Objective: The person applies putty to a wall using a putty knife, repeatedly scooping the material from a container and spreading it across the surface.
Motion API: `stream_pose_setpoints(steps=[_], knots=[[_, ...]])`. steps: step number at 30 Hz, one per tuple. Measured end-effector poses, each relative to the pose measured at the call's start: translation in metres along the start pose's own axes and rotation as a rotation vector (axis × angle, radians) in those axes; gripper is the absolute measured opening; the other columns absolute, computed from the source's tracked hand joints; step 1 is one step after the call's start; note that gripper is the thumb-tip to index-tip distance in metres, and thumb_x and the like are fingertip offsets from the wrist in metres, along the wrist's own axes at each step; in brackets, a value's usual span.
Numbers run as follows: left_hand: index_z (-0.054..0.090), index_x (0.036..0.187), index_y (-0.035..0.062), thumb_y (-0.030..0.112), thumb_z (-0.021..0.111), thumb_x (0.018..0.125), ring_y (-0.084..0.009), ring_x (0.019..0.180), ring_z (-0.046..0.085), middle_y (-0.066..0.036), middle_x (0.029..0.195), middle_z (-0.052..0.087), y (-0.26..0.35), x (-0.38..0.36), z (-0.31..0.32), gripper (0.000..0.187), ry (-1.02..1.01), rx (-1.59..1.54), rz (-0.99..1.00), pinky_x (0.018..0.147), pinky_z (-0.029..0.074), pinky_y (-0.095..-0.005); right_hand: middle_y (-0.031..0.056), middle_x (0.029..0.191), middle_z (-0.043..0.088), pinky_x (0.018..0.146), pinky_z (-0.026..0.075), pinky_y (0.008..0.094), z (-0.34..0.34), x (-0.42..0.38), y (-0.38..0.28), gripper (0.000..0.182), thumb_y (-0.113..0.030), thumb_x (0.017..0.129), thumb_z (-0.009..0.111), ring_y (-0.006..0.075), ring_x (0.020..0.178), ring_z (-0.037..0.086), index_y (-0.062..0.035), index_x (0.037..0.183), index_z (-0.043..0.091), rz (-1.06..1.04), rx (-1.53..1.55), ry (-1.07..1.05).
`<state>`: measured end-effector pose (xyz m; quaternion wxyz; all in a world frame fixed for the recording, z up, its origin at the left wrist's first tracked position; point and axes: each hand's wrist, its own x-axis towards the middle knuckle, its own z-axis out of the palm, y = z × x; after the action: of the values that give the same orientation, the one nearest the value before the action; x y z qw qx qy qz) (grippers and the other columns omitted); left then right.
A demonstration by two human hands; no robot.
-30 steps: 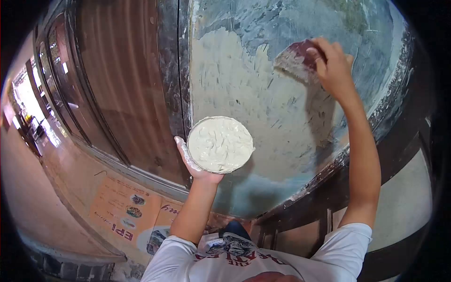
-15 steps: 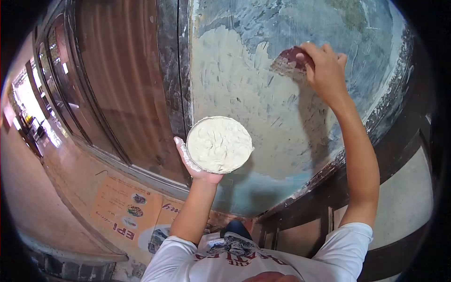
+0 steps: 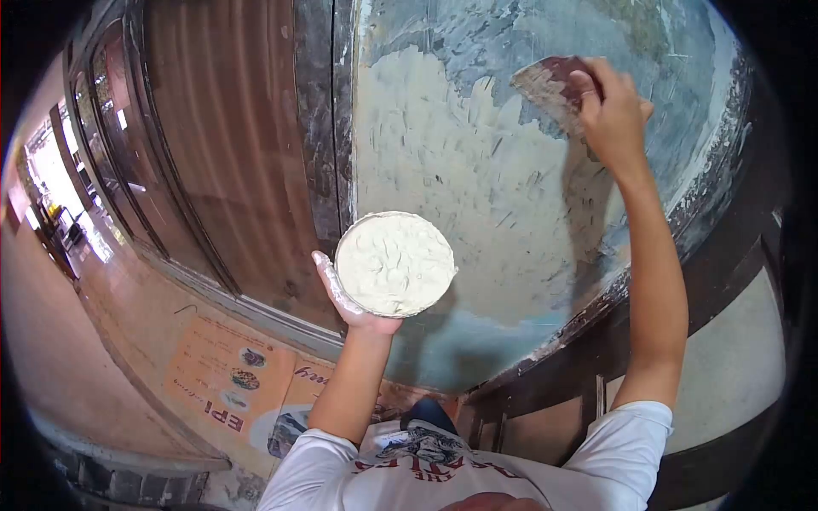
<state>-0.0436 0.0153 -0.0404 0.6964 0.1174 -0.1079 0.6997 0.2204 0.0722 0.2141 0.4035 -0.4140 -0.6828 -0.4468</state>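
Observation:
My left hand [image 3: 343,296], smeared with white, supports a round container of putty [image 3: 396,264] from below and the left side. The pale putty fills it to the rim, its surface dimpled. In my right hand [image 3: 615,115] is a dark red putty scraper [image 3: 552,89], its blade coated with putty and held against or very close to the wall. The wall panel [image 3: 477,192] carries a rough, pale putty layer over its lower and middle part. Bluish-grey surface [image 3: 648,111] shows above and to the right of that layer.
A dark wooden frame [image 3: 324,128] and a brown glazed panel [image 3: 226,145] border the wall on the left. Dark trim with pale panels [image 3: 728,341] runs along the right. Printed orange sheets [image 3: 226,375] lie on the floor at lower left.
My right hand and the scraper have moved up and to the right across the wall, and the blade has turned. The putty container stays nearly in place in my left hand.

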Motion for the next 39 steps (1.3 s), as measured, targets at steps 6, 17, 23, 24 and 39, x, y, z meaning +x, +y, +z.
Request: stream_pose_setpoints(steps=[6,17,23,24,39], knots=[[0.044,0.141,0.0049,0.074,0.036,0.086,-0.0396,0.13,0.043,-0.017,0.146,0.042,0.004,-0.001,0.002,0.088,0.003,-0.017,0.007,0.108,0.034,-0.056,0.0039,0.083,0.062,0.083,0.028,0.0442,-0.007,-0.019,-0.01,0.016,-0.026,0.093,0.059,0.0231,0.086,0.055,-0.0186,0.106,0.064,-0.1,0.003,-0.118],[0.043,0.141,0.0063,0.075,0.034,0.086,-0.0397,0.131,0.041,-0.016,0.148,0.039,0.007,-0.001,0.001,0.089,-0.003,0.003,-0.006,0.109,0.033,-0.0574,0.002,0.086,0.064,0.083,0.028,0.0436,-0.012,-0.025,-0.009,0.018,-0.027,0.092,0.059,0.0213,0.088,0.054,-0.0178,0.107,0.064,-0.054,-0.03,-0.123],[0.043,0.142,0.0067,0.074,0.033,0.087,-0.0402,0.132,0.04,-0.016,0.148,0.038,0.011,-0.003,-0.006,0.087,-0.004,-0.012,0.006,0.109,0.032,-0.0579,0.0023,0.089,0.063,0.085,0.028,0.043,-0.008,-0.015,0.009,0.02,-0.028,0.092,0.059,0.0218,0.088,0.055,-0.017,0.109,0.064,0.037,-0.099,-0.015],[0.043,0.142,0.0071,0.075,0.032,0.087,-0.0391,0.132,0.041,-0.016,0.147,0.04,0.012,-0.003,-0.006,0.088,-0.009,-0.004,0.004,0.108,0.034,-0.0565,0.0023,0.089,0.063,0.085,0.028,0.043,-0.009,-0.014,0.012,0.02,-0.028,0.092,0.059,0.0218,0.088,0.055,-0.017,0.109,0.064,0.035,-0.097,-0.015],[0.043,0.141,0.0065,0.077,0.031,0.086,-0.0365,0.13,0.044,-0.015,0.146,0.041,0.018,-0.004,-0.004,0.09,-0.01,0.043,0.012,0.107,0.038,-0.0531,0.0005,0.088,0.063,0.082,0.028,0.0412,-0.004,-0.021,0.001,0.019,-0.024,0.09,0.062,0.0208,0.087,0.054,-0.0179,0.108,0.065,0.01,-0.001,-0.023]])
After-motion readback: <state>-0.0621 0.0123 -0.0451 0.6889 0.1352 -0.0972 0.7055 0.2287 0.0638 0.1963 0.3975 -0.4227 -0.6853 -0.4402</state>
